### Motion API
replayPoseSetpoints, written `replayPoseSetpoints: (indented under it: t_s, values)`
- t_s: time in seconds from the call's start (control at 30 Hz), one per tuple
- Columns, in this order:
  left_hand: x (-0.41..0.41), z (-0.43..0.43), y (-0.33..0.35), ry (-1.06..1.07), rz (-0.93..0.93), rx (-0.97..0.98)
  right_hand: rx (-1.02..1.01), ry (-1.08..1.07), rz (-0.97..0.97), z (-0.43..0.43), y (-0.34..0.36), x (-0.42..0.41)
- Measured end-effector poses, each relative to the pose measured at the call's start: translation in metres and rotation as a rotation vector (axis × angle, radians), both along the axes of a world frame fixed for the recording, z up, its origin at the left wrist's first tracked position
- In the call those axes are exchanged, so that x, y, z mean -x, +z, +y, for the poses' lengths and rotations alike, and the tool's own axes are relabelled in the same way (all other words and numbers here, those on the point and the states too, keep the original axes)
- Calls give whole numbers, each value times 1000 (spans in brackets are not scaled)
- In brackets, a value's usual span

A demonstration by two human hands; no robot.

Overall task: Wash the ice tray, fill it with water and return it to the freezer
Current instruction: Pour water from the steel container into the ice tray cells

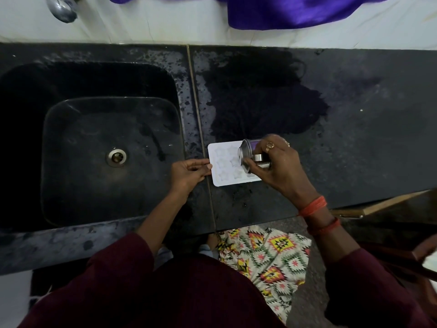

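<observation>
Step in hand, as judged: filling. The ice tray [224,167] lies flat on the black counter [354,114], between the two hands, its star-shaped cavities facing up.

Left hand [189,172]: fingers and thumb pinch the tray's near-left edge, steadying it. The forearm reaches in from below, and the sink [71,138] lies to this hand's left.

Right hand [276,162]: fingers are curled round a steel tumbler [248,153], grasping it. The tumbler is tipped on its side with its mouth toward the left hand, directly over the tray's right-hand cavities. Whether water is running out cannot be told, nor how full any cavity is.

Next move, as judged: shift the tumbler's mouth toward the left hand, cavity by cavity, with a small, controlled tilt. The left hand must keep the tray level, as a filled tray will probably spill easily when lifted.
</observation>
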State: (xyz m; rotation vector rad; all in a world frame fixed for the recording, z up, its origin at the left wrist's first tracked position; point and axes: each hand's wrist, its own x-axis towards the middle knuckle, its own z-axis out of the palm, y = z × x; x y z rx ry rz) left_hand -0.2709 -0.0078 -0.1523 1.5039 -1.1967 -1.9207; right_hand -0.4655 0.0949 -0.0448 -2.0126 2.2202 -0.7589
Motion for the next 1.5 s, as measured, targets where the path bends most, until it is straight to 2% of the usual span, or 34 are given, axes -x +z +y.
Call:
replayPoseSetpoints:
  t_s: [0.57, 0.9, 1.5]
  values:
    - [-1, 1, 0, -2, -4, 16, 19, 8, -13, 2, 3, -3]
    - [-1, 1, 3, -4, 1, 19, 50, -89, -151, 19, 5, -3]
    - [0, 2, 3, -3, -8, 33, 18, 22, -31, 31, -4, -14]
